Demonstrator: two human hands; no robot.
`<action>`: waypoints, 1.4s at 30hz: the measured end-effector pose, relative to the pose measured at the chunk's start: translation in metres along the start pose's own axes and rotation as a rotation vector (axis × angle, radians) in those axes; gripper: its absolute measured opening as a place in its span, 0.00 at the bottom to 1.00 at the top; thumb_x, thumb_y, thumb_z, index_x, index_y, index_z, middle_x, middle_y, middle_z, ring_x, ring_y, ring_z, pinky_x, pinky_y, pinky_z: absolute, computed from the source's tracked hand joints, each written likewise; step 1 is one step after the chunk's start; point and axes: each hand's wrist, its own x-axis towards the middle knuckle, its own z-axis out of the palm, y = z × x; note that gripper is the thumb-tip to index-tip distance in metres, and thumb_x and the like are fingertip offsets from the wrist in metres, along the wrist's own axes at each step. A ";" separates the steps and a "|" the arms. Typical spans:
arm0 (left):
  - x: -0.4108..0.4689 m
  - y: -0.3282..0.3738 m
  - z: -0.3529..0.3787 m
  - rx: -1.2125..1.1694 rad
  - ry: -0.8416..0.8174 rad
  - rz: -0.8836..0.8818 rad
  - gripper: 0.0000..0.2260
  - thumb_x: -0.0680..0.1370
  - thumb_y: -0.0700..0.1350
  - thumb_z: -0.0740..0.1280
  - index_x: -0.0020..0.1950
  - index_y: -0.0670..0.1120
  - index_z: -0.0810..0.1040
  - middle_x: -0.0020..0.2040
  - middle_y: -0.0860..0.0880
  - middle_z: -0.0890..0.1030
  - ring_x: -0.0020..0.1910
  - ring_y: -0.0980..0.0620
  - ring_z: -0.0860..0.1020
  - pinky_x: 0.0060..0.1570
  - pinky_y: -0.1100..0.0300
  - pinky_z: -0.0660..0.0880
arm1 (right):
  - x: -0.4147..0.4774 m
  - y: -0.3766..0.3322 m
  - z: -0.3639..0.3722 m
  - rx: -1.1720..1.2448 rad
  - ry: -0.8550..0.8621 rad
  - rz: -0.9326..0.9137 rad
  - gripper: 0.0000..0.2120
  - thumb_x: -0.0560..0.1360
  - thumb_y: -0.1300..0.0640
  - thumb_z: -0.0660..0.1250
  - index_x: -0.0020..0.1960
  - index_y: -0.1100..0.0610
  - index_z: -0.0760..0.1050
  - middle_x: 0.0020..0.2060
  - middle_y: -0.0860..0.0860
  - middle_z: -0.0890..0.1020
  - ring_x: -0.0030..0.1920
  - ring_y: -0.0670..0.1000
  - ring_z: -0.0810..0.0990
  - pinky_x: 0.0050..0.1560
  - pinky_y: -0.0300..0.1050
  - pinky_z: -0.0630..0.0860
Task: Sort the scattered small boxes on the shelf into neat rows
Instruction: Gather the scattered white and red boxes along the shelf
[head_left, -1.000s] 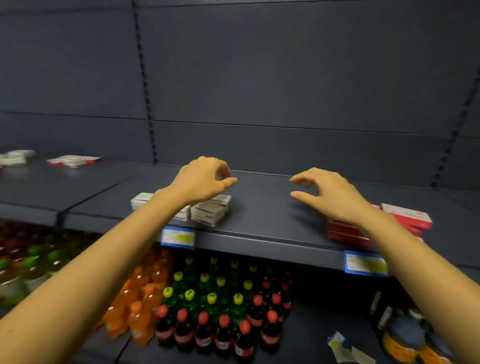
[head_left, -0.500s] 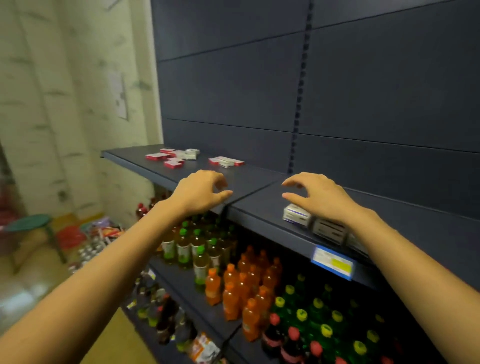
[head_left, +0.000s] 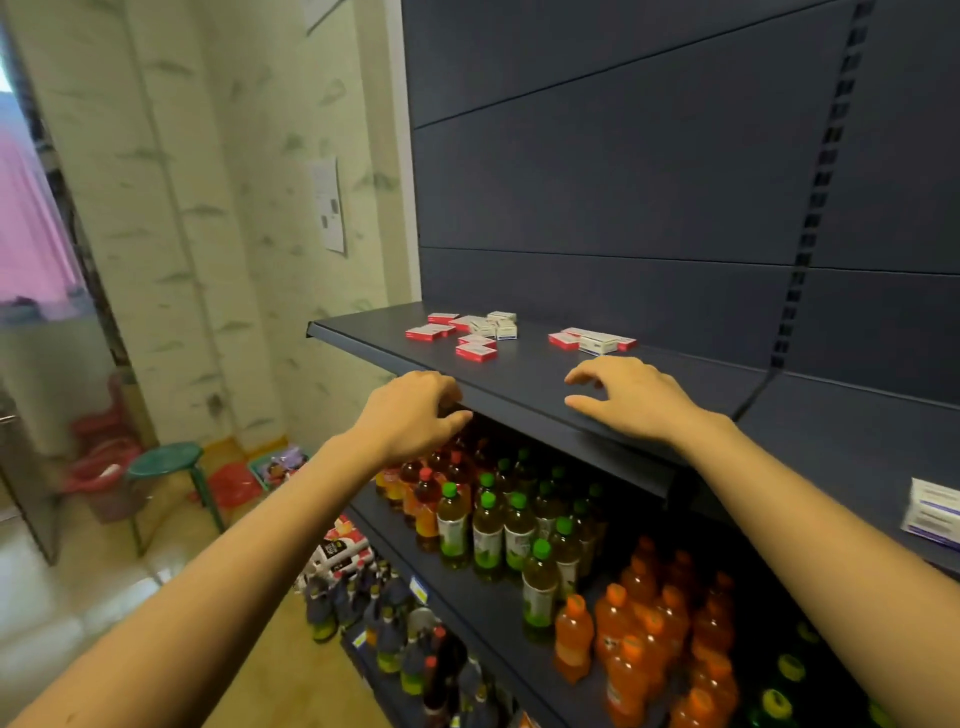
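Dark shelf holds scattered small boxes, likely light, stiff card to pinch by the edges; left hand loosely curled, right hand fingers apart, both empty.

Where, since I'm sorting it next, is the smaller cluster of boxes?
Head view: the smaller cluster of boxes lies on the dark shelf, just beyond the right hand, right of the larger scattered cluster.

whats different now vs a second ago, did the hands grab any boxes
Both hands moved left along the dark grey metal shelf, away from the boxes they hovered over. The left hand is now at the shelf's front edge, the right hand over its bare top, short of the scattered small red-and-white boxes. Nothing was grasped; both stayed empty, and those boxes lie unmoved.
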 end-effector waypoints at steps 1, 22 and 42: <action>0.005 -0.010 0.001 -0.004 0.001 -0.006 0.15 0.76 0.54 0.62 0.57 0.46 0.76 0.57 0.48 0.79 0.53 0.49 0.77 0.45 0.59 0.73 | 0.011 -0.006 0.005 -0.004 -0.012 -0.009 0.18 0.76 0.44 0.60 0.64 0.47 0.70 0.64 0.47 0.74 0.63 0.50 0.72 0.60 0.53 0.72; 0.202 -0.155 0.071 -0.149 -0.019 -0.009 0.15 0.77 0.54 0.62 0.58 0.47 0.76 0.58 0.49 0.78 0.56 0.49 0.76 0.56 0.50 0.75 | 0.258 -0.017 0.093 -0.192 -0.159 0.115 0.29 0.70 0.32 0.59 0.54 0.57 0.73 0.56 0.53 0.77 0.53 0.55 0.76 0.46 0.48 0.71; 0.346 -0.196 0.127 -0.322 -0.467 0.494 0.20 0.75 0.49 0.67 0.66 0.48 0.71 0.66 0.49 0.72 0.61 0.54 0.70 0.62 0.60 0.67 | 0.258 0.016 0.071 -0.209 -0.029 0.394 0.21 0.71 0.37 0.62 0.58 0.49 0.71 0.58 0.46 0.76 0.49 0.49 0.74 0.45 0.45 0.67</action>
